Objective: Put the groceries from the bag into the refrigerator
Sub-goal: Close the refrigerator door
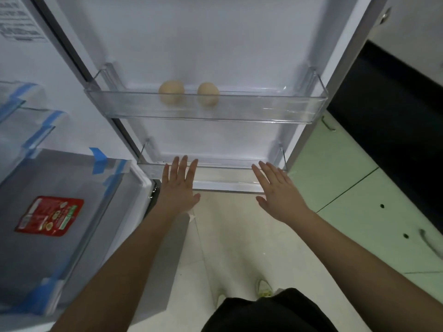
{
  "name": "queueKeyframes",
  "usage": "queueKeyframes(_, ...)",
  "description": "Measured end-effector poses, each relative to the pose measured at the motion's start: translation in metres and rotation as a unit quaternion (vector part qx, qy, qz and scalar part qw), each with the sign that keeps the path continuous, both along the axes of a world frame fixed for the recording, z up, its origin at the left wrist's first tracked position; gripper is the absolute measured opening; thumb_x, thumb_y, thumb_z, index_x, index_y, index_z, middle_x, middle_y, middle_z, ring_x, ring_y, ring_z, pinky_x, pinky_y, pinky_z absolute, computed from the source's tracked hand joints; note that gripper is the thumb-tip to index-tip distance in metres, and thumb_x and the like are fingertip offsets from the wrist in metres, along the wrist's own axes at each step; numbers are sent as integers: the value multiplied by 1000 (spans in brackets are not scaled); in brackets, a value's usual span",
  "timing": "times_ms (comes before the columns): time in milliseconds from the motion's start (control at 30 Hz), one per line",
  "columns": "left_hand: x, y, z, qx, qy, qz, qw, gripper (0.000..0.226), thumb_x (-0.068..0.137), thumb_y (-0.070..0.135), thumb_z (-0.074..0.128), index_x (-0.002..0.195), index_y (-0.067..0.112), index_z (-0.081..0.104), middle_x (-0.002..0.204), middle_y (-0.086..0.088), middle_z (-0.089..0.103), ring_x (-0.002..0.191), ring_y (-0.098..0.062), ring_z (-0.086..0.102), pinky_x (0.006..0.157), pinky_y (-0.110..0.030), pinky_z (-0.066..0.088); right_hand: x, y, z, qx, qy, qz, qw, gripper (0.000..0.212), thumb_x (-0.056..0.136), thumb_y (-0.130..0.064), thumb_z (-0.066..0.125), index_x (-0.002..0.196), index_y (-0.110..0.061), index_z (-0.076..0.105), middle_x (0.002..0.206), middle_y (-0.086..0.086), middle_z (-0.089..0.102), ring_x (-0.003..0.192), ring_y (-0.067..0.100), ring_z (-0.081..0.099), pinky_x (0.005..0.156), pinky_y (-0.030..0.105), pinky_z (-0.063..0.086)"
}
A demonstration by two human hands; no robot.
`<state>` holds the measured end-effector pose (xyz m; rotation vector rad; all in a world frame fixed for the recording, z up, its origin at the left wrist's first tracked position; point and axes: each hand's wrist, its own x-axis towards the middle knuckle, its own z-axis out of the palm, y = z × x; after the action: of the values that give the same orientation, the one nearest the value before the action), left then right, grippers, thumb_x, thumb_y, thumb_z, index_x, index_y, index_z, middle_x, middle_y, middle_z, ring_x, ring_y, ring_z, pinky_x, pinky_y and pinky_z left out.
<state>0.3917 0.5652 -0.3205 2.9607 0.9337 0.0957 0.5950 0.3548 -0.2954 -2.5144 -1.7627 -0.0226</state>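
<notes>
The refrigerator door (215,44) stands open in front of me, its inner side facing me. Two pale round eggs (171,92) (208,93) lie in the upper clear door bin (263,109). The lower door bin (227,173) holds nothing I can see. My left hand (178,188) is open, fingers spread, in front of that bin's left part. My right hand (278,195) is open too, before its right part. A red food packet (51,216) lies in the pulled-out drawer (115,212) at the left. No bag is in view.
Clear drawers with blue tape (31,130) sit above the open drawer on the left. Pale green cabinet fronts (359,212) with a handle stand to the right, under a dark counter gap. Light floor tiles (227,248) and my shoes lie below.
</notes>
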Motion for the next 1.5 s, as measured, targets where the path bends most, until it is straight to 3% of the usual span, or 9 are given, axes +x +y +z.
queueKeyframes(367, 21, -103, 13, -30, -56, -19, 998, 80, 91, 44, 53, 155, 23, 10, 162, -6, 10, 149, -24, 0, 117, -46, -4, -31, -28, 0, 16, 47, 42, 998, 75, 92, -31, 54, 152, -7, 16, 160, 13, 13, 147, 29, 16, 117, 38, 6)
queueKeyframes(633, 49, -185, 27, -60, -37, -2, 997, 71, 96, 50, 40, 154, 28, 6, 163, -5, 3, 149, -24, -9, 119, -49, -2, 6, -112, 16, 113, 59, 65, 990, 49, 85, -26, 64, 130, -8, 56, 134, 11, 57, 123, 29, 53, 107, 43, 40)
queueKeyframes(767, 43, -212, 22, -68, -17, 41, 997, 69, 96, 51, 41, 153, 27, 11, 163, -4, 0, 147, -22, -15, 119, -45, -5, 35, -132, 8, 129, 94, 59, 985, 30, 86, -28, 52, 108, -11, 64, 102, 9, 67, 89, 29, 64, 81, 39, 50)
queueKeyframes(867, 31, -219, 15, -51, -51, 74, 995, 65, 91, 45, 54, 148, 27, 27, 162, -3, 12, 148, -19, -7, 119, -43, 2, 46, -138, 3, 105, 138, 58, 983, 34, 89, -35, 40, 93, -14, 66, 82, 6, 66, 67, 29, 61, 62, 36, 48)
queueKeyframes(933, 23, -225, 13, -51, -70, 96, 992, 62, 88, 40, 60, 144, 27, 35, 161, -3, 19, 149, -20, 3, 118, -43, 8, 50, -140, -3, 111, 143, 50, 982, 23, 90, -32, 49, 93, -15, 65, 81, 6, 66, 65, 28, 61, 58, 36, 49)
queueKeyframes(1067, -2, -235, 11, -68, -86, 130, 985, 59, 87, 40, 63, 140, 28, 40, 158, -2, 25, 147, -23, 17, 116, -49, 23, 49, -139, -4, 117, 211, -36, 970, 31, 89, -33, 60, 115, -16, 58, 98, 5, 65, 80, 26, 65, 66, 36, 54)
queueKeyframes(1167, -22, -243, 13, -80, -128, 151, 977, 53, 88, 35, 64, 137, 26, 46, 155, -3, 33, 143, -26, 29, 110, -50, 34, 42, -133, -2, 116, 213, 23, 970, 45, 91, -32, 59, 131, -13, 50, 108, 7, 64, 84, 27, 66, 70, 37, 57)
queueKeyframes(1367, -49, -294, 48, -118, -289, 210, 927, 41, 91, 34, 56, 131, 25, 53, 134, 7, 52, 127, -8, 46, 105, -31, 40, 4, -124, 1, 106, 222, 133, 960, 30, 88, -25, 66, 113, -12, 56, 89, 3, 68, 70, 21, 68, 64, 34, 59)
queueKeyframes(1500, -54, -334, 57, -166, -364, 275, 874, 38, 89, 32, 53, 126, 27, 52, 119, 17, 58, 113, 2, 54, 94, -15, 42, -21, -124, 0, 98, 236, 186, 949, 37, 84, -26, 71, 115, -12, 58, 92, 2, 70, 69, 15, 68, 66, 18, 51)
